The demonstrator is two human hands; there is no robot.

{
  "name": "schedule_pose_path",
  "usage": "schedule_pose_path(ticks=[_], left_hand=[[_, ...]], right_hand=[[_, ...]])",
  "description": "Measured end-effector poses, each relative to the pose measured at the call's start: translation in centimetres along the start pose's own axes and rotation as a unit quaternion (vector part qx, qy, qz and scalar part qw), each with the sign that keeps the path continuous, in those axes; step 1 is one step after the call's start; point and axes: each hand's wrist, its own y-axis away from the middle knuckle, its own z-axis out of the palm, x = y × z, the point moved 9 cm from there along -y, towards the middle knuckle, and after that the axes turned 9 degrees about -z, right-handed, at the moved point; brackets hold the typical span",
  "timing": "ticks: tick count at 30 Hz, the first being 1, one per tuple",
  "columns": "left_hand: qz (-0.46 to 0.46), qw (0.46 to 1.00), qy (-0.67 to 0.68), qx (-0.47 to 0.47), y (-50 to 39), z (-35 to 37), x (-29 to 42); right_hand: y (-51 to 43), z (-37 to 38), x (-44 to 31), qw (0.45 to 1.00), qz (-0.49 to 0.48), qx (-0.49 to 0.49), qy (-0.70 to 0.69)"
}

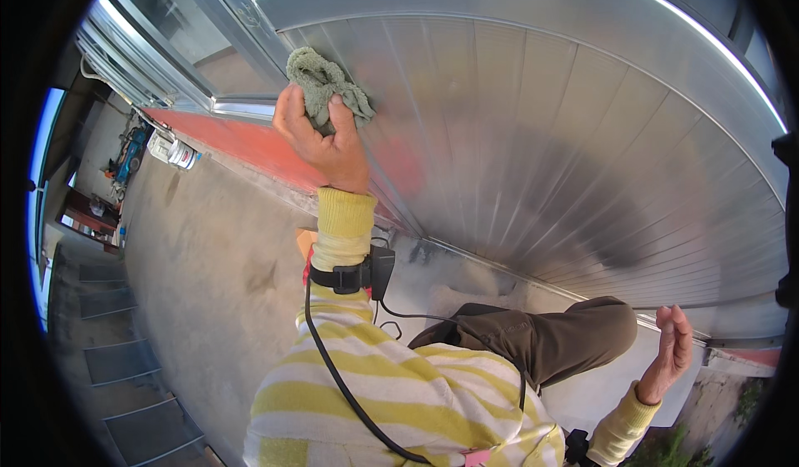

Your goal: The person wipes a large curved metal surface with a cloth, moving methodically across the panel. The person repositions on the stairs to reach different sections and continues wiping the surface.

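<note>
My left hand [326,145] grips a bunched grey-green terry cloth [324,86] between the thumb and fingers. The cloth rests against the ribbed metal door panel [499,92], close to its left frame edge. At the lower right, my right hand [672,348] is raised beside my bent knee, and I see nothing in it. Its fingers are extended and lie near one another. Whether its fingertips touch the bottom of the panel cannot be told. Dull reflections and a dark shadow-like patch show on the metal.
A metal-framed window [206,42] adjoins the panel on the left, above a red lower wall [231,148]. A white bucket [183,154] stands on the concrete floor [206,267] by that wall. A black cable [337,379] runs from my left wrist strap across my striped top. Plants [674,445] grow at lower right.
</note>
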Motion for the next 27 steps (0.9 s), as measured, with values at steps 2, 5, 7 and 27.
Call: schedule_pose_path(ticks=[2,5,7,27], left_hand=[[-0.005,0.999,-0.036,-0.004,1.6,-0.2,-1.3],[-0.017,0.998,-0.059,-0.028,5.1,-0.3,-3.1],[-0.033,0.997,-0.048,-0.054,7.8,-0.2,-4.3],[0.009,0.999,-0.019,0.037,-0.9,-0.5,0.4]], right_hand=[[0.3,-0.1,0.9,1.0,0.011,0.001,-0.002],[0.6,-0.2,2.1,1.0,0.019,0.0,-0.014],[0.8,-0.2,2.9,0.999,0.031,-0.001,-0.014],[3.6,0.0,12.2,0.99,0.141,-0.018,-0.01]])
